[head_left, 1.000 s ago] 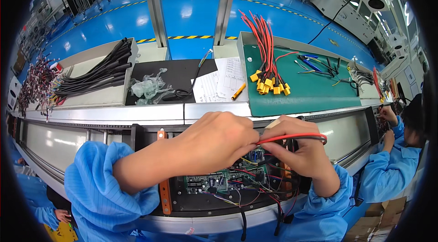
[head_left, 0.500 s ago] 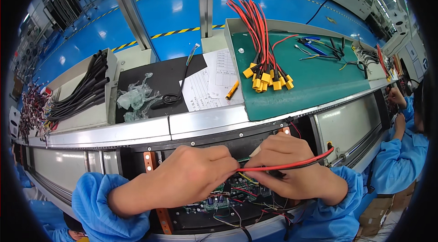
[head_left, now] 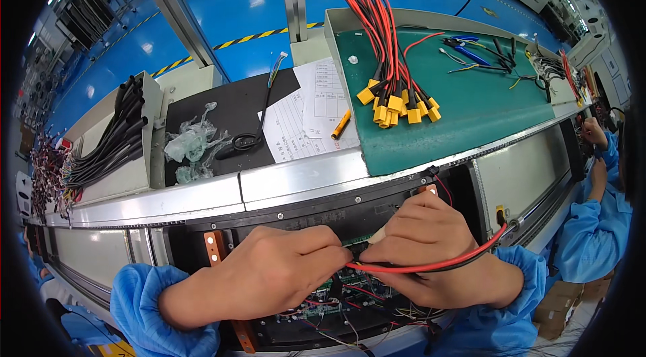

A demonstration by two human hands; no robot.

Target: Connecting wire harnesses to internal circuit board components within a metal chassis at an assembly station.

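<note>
Over the circuit board point(head_left: 306, 311), my left hand point(head_left: 269, 269) pinches the end of a red and black cable point(head_left: 431, 267). My right hand point(head_left: 434, 242) is close beside it, fingers closed, with the cable passing between its thumb and curled fingers. At the cable's far end, right of that hand, is a yellow connector point(head_left: 500, 212). Small dark parts show between my two sets of fingertips, too covered to name. The board sits in a black housing point(head_left: 323, 207) with copper-coloured brackets point(head_left: 214, 247); thin coloured wires lie across it.
Beyond the metal rail point(head_left: 303, 179), a green mat point(head_left: 464, 128) carries a bundle of red and black cables point(head_left: 387, 41) with yellow connectors, and blue-handled pliers point(head_left: 471, 54). Left are papers point(head_left: 296, 131), crumpled clear plastic point(head_left: 195, 141) and a bin of black cables point(head_left: 118, 135). A co-worker's blue sleeve point(head_left: 585, 232) is at right.
The view has shifted slightly, so the bench sits a little higher and further left. Both hands remain together over the board; the cable's connector end appears slightly further right.
</note>
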